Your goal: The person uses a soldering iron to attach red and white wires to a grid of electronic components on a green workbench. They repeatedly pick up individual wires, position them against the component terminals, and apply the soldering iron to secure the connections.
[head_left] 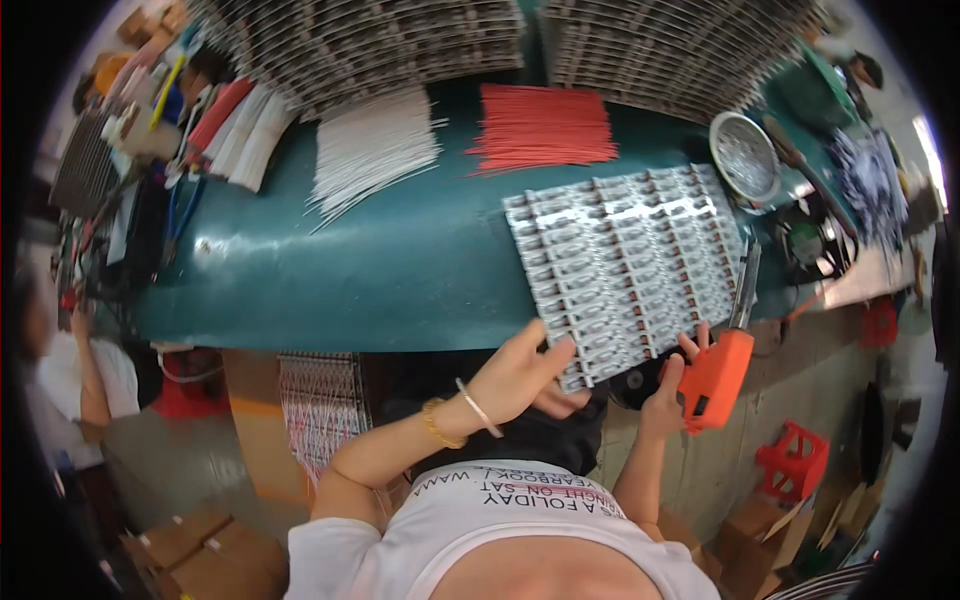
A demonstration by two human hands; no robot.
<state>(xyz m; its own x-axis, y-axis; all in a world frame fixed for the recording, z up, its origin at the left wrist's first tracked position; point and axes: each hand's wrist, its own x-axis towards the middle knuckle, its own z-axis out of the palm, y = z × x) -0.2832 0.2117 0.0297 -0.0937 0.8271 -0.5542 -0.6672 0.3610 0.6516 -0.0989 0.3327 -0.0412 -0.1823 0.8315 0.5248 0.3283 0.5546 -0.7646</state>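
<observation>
A silver panel (pixel 630 265) carries close rows of small metal parts, with darker strips running across them. It lies tilted at the table's front edge, its near corner sticking out past it. My left hand (pixel 525 375) grips that near-left corner, thumb on top and fingers curled partly beneath. In my right hand (pixel 672 392) is an orange pistol-shaped soldering gun (pixel 718 380), its metal tip pointing away from me beside the panel's right edge. Some of the right fingers stretch toward the panel's near edge; the gun's grip is partly hidden.
Bundles of white wires (pixel 370 145) and red wires (pixel 545 128) lie behind the panel. Stacked panels (pixel 400 50) rise at the back. A metal bowl (pixel 745 157) and a small fan-like device (pixel 808 240) stand right. A red stool (pixel 792 460) is on the floor.
</observation>
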